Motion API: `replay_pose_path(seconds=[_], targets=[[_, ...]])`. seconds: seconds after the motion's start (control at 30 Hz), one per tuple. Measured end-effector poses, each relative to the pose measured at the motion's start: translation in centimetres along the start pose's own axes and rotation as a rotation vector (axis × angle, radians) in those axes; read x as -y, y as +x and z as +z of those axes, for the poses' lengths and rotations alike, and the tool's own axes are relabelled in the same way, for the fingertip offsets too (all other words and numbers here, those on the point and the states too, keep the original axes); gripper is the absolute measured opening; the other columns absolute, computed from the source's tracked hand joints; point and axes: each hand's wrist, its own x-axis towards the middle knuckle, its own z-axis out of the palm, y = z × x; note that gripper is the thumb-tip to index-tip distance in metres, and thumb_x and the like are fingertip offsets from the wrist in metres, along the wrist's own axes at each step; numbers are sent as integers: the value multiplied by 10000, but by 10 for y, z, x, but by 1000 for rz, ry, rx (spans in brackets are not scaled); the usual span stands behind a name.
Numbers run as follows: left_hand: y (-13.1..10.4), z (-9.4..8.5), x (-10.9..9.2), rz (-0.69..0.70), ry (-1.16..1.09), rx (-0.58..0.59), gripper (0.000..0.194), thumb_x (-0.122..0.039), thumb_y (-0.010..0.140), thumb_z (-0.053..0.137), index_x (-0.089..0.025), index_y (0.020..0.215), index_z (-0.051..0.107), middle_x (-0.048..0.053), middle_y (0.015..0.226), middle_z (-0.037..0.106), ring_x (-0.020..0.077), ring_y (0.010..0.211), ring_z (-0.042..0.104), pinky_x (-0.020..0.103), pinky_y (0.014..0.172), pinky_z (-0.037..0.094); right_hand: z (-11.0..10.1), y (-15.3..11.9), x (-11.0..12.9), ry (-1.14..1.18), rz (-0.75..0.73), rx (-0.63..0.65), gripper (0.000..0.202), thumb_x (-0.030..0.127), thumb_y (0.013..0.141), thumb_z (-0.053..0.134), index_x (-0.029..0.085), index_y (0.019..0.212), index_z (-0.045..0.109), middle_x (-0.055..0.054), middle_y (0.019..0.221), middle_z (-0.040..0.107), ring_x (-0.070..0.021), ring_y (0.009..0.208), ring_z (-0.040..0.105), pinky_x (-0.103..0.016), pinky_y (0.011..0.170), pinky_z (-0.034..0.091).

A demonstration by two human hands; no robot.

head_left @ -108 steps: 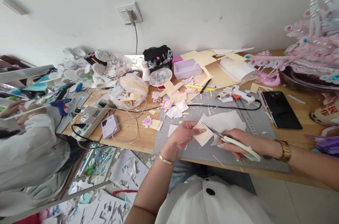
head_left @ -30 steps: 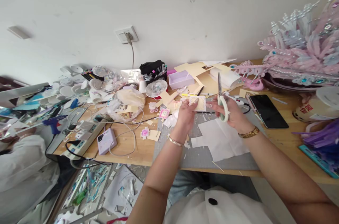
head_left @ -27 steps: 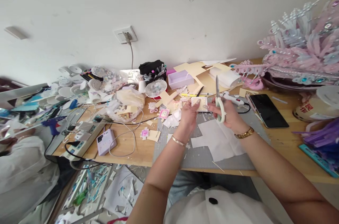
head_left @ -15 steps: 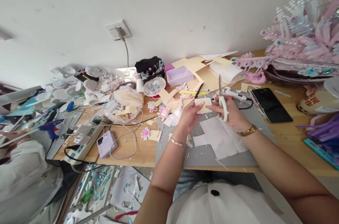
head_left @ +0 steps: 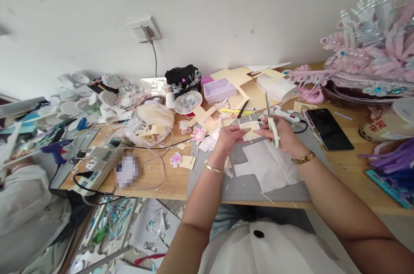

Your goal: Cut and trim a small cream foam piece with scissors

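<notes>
Between my two hands is a small cream card point(head_left: 250, 130) with a whitish border. My left hand point(head_left: 230, 138) pinches its left edge between thumb and fingers. Scissors with pale handles point(head_left: 274, 131) are held in my right hand point(head_left: 284, 133), blades pointing up and away from me. The fingertips of that same hand also touch the card's right side. Below lies a cut sheet of white fabric or paper point(head_left: 258, 166) on the grey cutting mat point(head_left: 207, 187). To the left are small pink-framed pieces point(head_left: 199, 134) and a crumpled white scrap point(head_left: 210, 141).
A glue gun point(head_left: 284, 115) and a phone point(head_left: 330, 129) lie to the right. Behind stand a lilac box point(head_left: 220, 91) and cream card sheets point(head_left: 229, 76). A power strip point(head_left: 97, 170) with cables is on the left, beside another person's sleeve point(head_left: 26, 196).
The card has shifted slightly right and tilted, with the left fingers now more over its edge. The scissors stay in my right hand. The view has turned a little.
</notes>
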Motion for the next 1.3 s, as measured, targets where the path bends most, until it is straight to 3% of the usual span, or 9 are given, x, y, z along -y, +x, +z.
replay_pose_path(seconds=[0.13,0.27,0.43,0.57,0.87,1.3], targets=[[0,1,0,55,31,-45,554,-547,352,961,-165,557,616,-26,599,568,85,577,498,240,568,482,-1,1,-3,-2,-28,-1,612,407,438,956,259,822,503,57,701,605,-121,544,542,-228,422,396],[2,2,2,99,74,-61,506,-503,412,963,-172,535,600,-37,578,526,81,573,468,233,566,458,1,2,-5,-9,-53,-3,603,434,459,943,267,813,483,50,699,597,-140,571,558,-237,434,397],[3,2,4,84,71,-47,438,-438,472,961,-176,554,619,-8,626,583,104,601,513,259,606,481,3,3,-5,-1,-57,-30,631,432,419,958,261,794,479,71,647,557,-114,521,507,-231,417,376],[2,3,5,115,79,-61,477,-450,446,966,-182,513,577,-11,611,575,102,598,503,256,604,477,3,3,-2,16,-53,-37,660,416,357,976,254,772,490,69,640,570,-98,504,486,-219,405,359],[6,1,7,137,81,-39,468,-436,394,982,-166,630,681,-2,687,646,106,644,548,246,621,475,-2,8,-6,-23,-109,-25,665,445,388,966,270,804,477,59,660,577,-132,540,521,-241,419,382],[13,-7,8,216,-12,-179,308,-302,586,937,-159,690,686,16,695,698,161,682,661,324,740,547,2,13,-12,-15,-179,-88,685,472,371,983,266,769,466,50,694,605,-127,557,534,-241,424,435]])
